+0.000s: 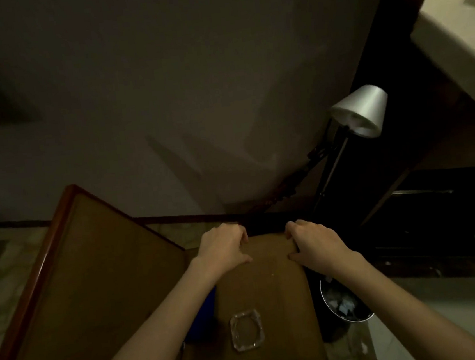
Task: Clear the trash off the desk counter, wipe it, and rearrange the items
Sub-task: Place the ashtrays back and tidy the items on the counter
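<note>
A brown desk pad (pixel 271 293) lies flat in front of me on the marble counter (pixel 13 262). My left hand (pixel 224 247) grips its far edge on the left, fingers curled over the rim and thumb lying on top. My right hand (pixel 314 242) grips the same far edge on the right in the same way. A clear glass ashtray (pixel 247 329) stands on the near part of the pad. A blue object (pixel 206 309) shows partly under my left forearm.
A larger brown pad with a wooden frame (pixel 80 284) lies at the left, tilted. A round bin (pixel 343 303) holding paper scraps stands at the right below the counter. A floor lamp (pixel 361 111) with a silver shade rises behind it. A dim wall faces me.
</note>
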Demonstrator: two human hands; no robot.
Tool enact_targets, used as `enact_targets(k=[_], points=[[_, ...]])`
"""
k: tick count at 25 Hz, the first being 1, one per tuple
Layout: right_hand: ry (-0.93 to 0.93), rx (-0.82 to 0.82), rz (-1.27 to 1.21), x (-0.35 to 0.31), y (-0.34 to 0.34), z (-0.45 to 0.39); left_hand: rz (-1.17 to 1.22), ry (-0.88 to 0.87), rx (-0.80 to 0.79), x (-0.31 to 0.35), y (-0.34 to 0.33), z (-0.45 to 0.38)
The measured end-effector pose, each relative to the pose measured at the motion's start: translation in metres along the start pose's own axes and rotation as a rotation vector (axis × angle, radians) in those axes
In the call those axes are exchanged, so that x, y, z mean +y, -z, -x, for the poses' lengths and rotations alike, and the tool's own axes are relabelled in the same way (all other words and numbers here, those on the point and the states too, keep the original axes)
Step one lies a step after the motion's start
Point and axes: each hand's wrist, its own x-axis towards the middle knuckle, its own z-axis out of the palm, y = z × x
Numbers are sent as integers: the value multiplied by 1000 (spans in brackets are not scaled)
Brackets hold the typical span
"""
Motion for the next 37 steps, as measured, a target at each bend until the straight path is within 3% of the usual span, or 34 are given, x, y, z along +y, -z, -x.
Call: enact_targets(k=[6,16,23,26,31,37], points=[[2,-99,15,-11,-83,-31,46,157,-101,-57,-85,-10],[-6,-332,27,-7,-280,-97,263,342,-255,-131,-300,-51],[-110,-497,-209,1,-379,-117,507,461,-335,-146,-393,-58],[-192,-551,-406,0,-408,-114,742,530,-363,-145,-407,-60],[-275,-443,-558,-2,-413,-102,878,574,-318,-144,-394,-54],[-160,-408,-596,0,-305,-97,924,449,-316,-135,-282,-46]])
